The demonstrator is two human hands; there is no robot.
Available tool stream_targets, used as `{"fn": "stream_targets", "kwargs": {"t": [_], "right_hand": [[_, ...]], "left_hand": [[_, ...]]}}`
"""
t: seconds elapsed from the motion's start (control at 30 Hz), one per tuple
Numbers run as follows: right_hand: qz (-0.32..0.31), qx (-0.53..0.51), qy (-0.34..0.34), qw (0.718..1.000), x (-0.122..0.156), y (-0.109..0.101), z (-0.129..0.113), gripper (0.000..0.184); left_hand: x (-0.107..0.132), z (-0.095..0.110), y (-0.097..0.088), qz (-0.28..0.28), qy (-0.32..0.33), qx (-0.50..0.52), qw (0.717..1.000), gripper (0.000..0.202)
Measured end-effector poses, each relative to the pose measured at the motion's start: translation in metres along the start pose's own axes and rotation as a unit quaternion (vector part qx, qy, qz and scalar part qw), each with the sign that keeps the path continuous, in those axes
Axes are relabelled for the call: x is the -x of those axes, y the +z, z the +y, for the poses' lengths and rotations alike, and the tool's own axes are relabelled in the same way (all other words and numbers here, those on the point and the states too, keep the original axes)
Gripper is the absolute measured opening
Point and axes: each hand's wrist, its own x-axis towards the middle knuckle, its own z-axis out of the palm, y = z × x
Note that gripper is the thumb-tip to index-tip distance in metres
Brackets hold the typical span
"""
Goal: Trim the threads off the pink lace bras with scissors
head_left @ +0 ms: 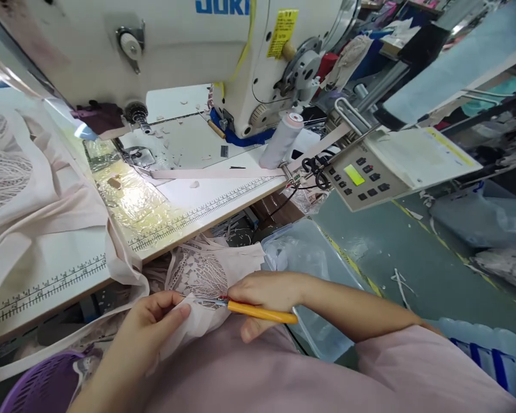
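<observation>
My left hand (157, 321) is closed, pinching the edge of a pale pink lace garment piece (204, 274) between thumb and fingers. My right hand (269, 289) grips scissors with an orange handle (262, 313). The blades point left at the fabric, close to my left fingertips; whether they are cutting cannot be made out. Lace and plain cloth hang over my lap, in front of the table edge. Part of the piece lies behind my hands and is hidden.
A sewing machine (189, 51) stands on a white table with a printed ruler edge (215, 201). More pale lace fabric (38, 195) lies at left. A thread cone (284, 137), control panel (361, 178), clear plastic bin (322, 287) and purple basket (38, 384) surround my hands.
</observation>
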Motion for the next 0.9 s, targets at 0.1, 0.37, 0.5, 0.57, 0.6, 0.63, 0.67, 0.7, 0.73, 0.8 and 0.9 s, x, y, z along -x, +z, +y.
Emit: {"fn": "stream_targets", "kwargs": {"t": [0.1, 0.37, 0.5, 0.57, 0.6, 0.63, 0.67, 0.7, 0.73, 0.8, 0.9], "right_hand": [[-0.004, 0.055, 0.049, 0.997, 0.003, -0.004, -0.012, 0.052], [0.001, 0.097, 0.115, 0.989, 0.007, -0.010, -0.026, 0.039], [-0.009, 0.109, 0.145, 0.983, 0.009, -0.012, -0.030, 0.026], [-0.009, 0.109, 0.149, 0.983, 0.009, -0.012, -0.030, 0.027], [-0.009, 0.105, 0.150, 0.983, 0.010, -0.011, -0.029, 0.029], [-0.008, 0.101, 0.151, 0.983, 0.010, -0.010, -0.028, 0.033], [-0.007, 0.096, 0.152, 0.984, 0.010, -0.009, -0.027, 0.036], [-0.005, 0.089, 0.152, 0.984, 0.009, -0.008, -0.026, 0.040], [-0.003, 0.082, 0.152, 0.985, 0.009, -0.007, -0.025, 0.043], [0.003, 0.068, 0.149, 0.987, 0.009, -0.005, -0.024, 0.049], [0.016, 0.055, 0.149, 0.987, 0.007, -0.002, -0.022, 0.051]], "left_hand": [[-0.002, -0.001, -0.001, -0.008, 0.014, -0.009, 1.000, 0.027], [-0.011, -0.011, -0.009, -0.042, -0.013, 0.001, 0.999, 0.032], [-0.012, -0.015, -0.011, -0.048, -0.022, 0.027, 0.998, 0.035], [-0.012, -0.015, -0.011, -0.045, -0.024, 0.037, 0.998, 0.035], [-0.012, -0.015, -0.011, -0.046, -0.025, 0.039, 0.998, 0.035], [-0.012, -0.015, -0.010, -0.046, -0.026, 0.040, 0.998, 0.035], [-0.012, -0.016, -0.010, -0.046, -0.026, 0.041, 0.998, 0.035], [-0.012, -0.016, -0.010, -0.046, -0.026, 0.044, 0.998, 0.035], [-0.012, -0.016, -0.010, -0.047, -0.026, 0.047, 0.997, 0.034], [-0.012, -0.016, -0.010, -0.050, -0.029, 0.054, 0.997, 0.035], [-0.012, -0.016, -0.010, -0.053, -0.035, 0.063, 0.996, 0.036]]}}
